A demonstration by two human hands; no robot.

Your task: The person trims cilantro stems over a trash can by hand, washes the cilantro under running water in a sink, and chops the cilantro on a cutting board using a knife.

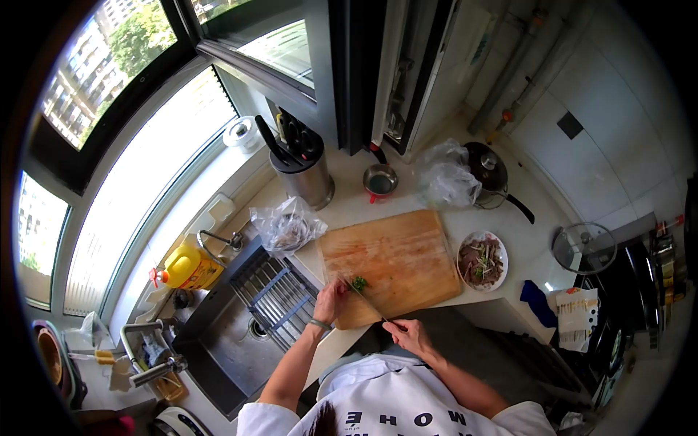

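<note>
My right hand (pixel 408 336) is wrapped round the handle of a kitchen knife (pixel 369 306). The blade slants up and left across the near left part of a wooden cutting board (pixel 396 251). Beside the blade lies a small heap of chopped green herbs (pixel 358 283). At the board's left edge my left hand (pixel 332 299) has its fingers curled together near the knife tip; what they grip, if anything, is hidden. Right of the board stands a white plate (pixel 502 263) with sliced meat (pixel 480 260) and light shreds on it.
A sink (pixel 218 356) with a drying rack (pixel 269 291) lies to the left. Behind the board are a knife block (pixel 309 178), plastic bags (pixel 289 227), a small pot (pixel 380 179) and a lidded pan (pixel 486 167). A glass lid (pixel 584 247) rests by the stove.
</note>
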